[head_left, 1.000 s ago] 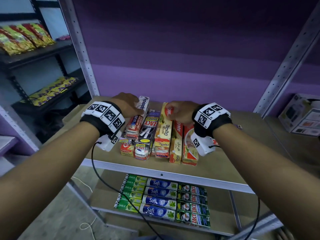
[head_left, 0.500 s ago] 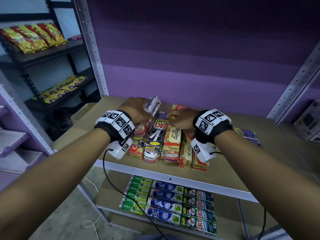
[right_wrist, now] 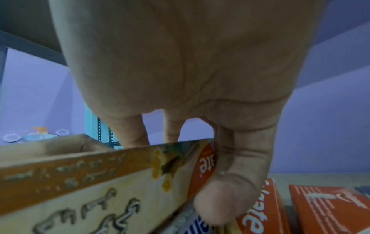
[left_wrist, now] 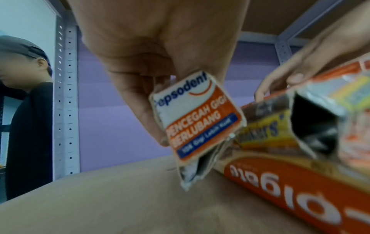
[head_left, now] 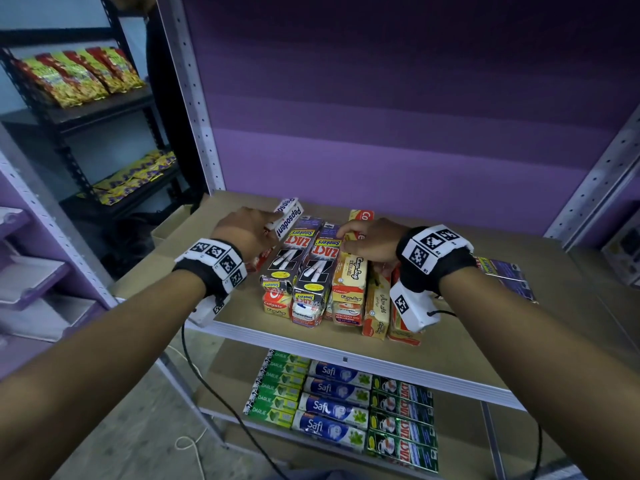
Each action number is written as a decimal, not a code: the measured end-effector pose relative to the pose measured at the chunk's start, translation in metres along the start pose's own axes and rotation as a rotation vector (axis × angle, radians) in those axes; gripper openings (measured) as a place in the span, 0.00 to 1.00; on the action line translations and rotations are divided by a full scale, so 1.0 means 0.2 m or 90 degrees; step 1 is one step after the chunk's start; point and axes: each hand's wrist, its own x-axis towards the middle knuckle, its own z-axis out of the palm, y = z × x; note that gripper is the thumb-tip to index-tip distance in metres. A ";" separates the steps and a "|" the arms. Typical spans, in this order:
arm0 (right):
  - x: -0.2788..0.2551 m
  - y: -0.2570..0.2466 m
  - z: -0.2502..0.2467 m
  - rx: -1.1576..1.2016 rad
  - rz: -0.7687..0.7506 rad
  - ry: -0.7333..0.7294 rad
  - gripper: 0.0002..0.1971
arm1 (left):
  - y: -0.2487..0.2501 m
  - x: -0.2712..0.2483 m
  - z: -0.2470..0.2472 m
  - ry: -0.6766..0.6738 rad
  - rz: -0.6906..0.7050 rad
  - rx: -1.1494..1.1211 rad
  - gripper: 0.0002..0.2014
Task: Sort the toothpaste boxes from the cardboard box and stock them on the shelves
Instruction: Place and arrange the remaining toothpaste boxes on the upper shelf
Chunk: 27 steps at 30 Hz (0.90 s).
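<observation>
A pile of mixed toothpaste boxes (head_left: 332, 289) lies on the middle shelf (head_left: 450, 344). My left hand (head_left: 268, 225) grips a white and red Pepsodent box (head_left: 289, 216) by one end and holds it tilted above the pile's back left; the left wrist view shows its open end flap (left_wrist: 196, 117). My right hand (head_left: 349, 237) pinches a yellow Colgate box (head_left: 349, 271) on top of the pile, thumb (right_wrist: 230, 190) on one side and fingers (right_wrist: 132, 133) on the other. Two black ZACT Smokers boxes (head_left: 304, 258) lie side by side between my hands.
On the lower shelf lie rows of green Darlie (head_left: 277, 389), blue Safi (head_left: 332, 400) and ZACT boxes (head_left: 401, 420). An open cardboard box (head_left: 171, 225) stands left of the shelf. A flattened purple pack (head_left: 505, 275) lies at the right. A black rack with snack packets (head_left: 79, 74) stands far left. A person (left_wrist: 26, 110) is behind.
My left hand has lifted the Pepsodent box off the pile and tilted it up toward the back left. My right hand stays on the yellow box.
</observation>
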 end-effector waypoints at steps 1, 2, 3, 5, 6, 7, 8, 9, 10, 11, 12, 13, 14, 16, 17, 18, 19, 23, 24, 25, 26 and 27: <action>0.00 0.00 0.00 -0.003 0.000 0.002 0.17 | -0.01 -0.01 0.03 0.003 0.006 0.016 0.26; 0.00 0.00 0.01 -0.004 0.000 0.004 0.17 | -0.02 -0.01 0.06 0.003 0.010 0.025 0.26; 0.00 0.00 0.01 -0.003 0.000 0.004 0.17 | -0.02 -0.02 0.08 0.000 0.013 0.026 0.25; 0.00 0.01 0.01 0.006 0.000 0.004 0.16 | -0.04 -0.02 0.11 -0.004 0.021 0.013 0.22; 0.00 0.01 0.01 0.014 -0.001 0.003 0.17 | -0.05 -0.03 0.13 -0.004 0.028 0.002 0.20; 0.00 0.01 0.01 0.020 -0.003 0.002 0.17 | -0.06 -0.03 0.14 -0.003 0.034 -0.009 0.19; -0.01 0.01 0.01 0.026 -0.004 0.002 0.18 | -0.07 -0.03 0.15 -0.002 0.037 -0.021 0.19; -0.01 0.01 0.01 0.029 -0.006 0.005 0.18 | -0.08 -0.04 0.16 -0.001 0.038 -0.034 0.18; -0.01 0.01 0.01 0.029 -0.008 0.010 0.19 | -0.08 -0.04 0.16 0.000 0.038 -0.045 0.18; -0.02 0.01 0.01 0.028 -0.008 0.017 0.19 | -0.08 -0.04 0.16 0.000 0.037 -0.056 0.18; -0.02 0.01 0.02 0.028 -0.009 0.025 0.20 | -0.08 -0.03 0.16 -0.001 0.036 -0.063 0.17; -0.02 0.01 0.02 0.029 -0.008 0.032 0.20 | -0.08 -0.03 0.16 -0.006 0.034 -0.068 0.16; -0.02 0.01 0.03 0.028 -0.007 0.037 0.22 | -0.07 -0.02 0.15 -0.013 0.033 -0.070 0.16; -0.03 0.01 0.04 0.008 -0.006 0.050 0.25 | -0.06 -0.01 0.13 -0.032 0.028 -0.073 0.15; -0.02 0.00 0.05 -0.003 -0.005 0.058 0.26 | -0.05 0.00 0.12 -0.039 0.023 -0.072 0.15; -0.02 0.00 0.05 -0.001 0.000 0.065 0.26 | -0.04 0.00 0.11 -0.043 0.018 -0.067 0.16; -0.02 0.00 0.06 0.021 0.011 0.069 0.24 | -0.03 0.00 0.10 -0.044 0.016 -0.060 0.16; -0.01 0.00 0.05 0.098 0.036 0.091 0.16 | 0.02 0.01 0.07 -0.045 0.016 -0.076 0.17; -0.02 0.01 0.05 0.103 0.034 0.101 0.14 | 0.03 0.00 0.07 -0.049 0.016 -0.092 0.17; -0.02 0.02 0.04 0.113 0.033 0.110 0.13 | 0.04 0.00 0.06 -0.055 0.018 -0.104 0.17; -0.02 0.03 0.04 0.122 0.032 0.117 0.13 | 0.06 0.00 0.06 -0.061 0.022 -0.109 0.19; -0.02 0.04 0.04 0.127 0.029 0.125 0.13 | 0.08 -0.01 0.06 -0.067 0.026 -0.111 0.22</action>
